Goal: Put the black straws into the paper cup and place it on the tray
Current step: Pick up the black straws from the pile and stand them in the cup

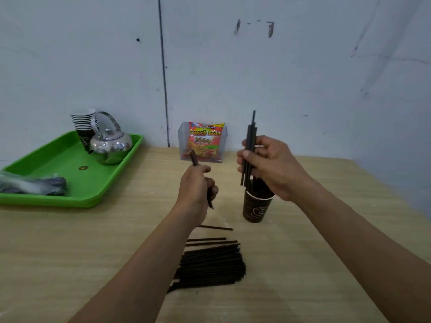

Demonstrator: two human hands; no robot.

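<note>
Hands apart, thin black plastic straws (249, 145) are gripped by the right hand (270, 166) above the dark paper cup (256, 207) on the counter (93, 252), one straw (194, 159) by the left hand (198, 183); filling is judged underway, lowering required next.

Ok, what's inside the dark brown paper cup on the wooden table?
Thin black straws stand in the dark brown paper cup, held by the right grip. The cup's wall hides their lower ends and the bottom.

On the tray (70, 163), kettle (111, 145), stacked cups (82, 122) and bag (32, 184) leave its middle free.
</note>
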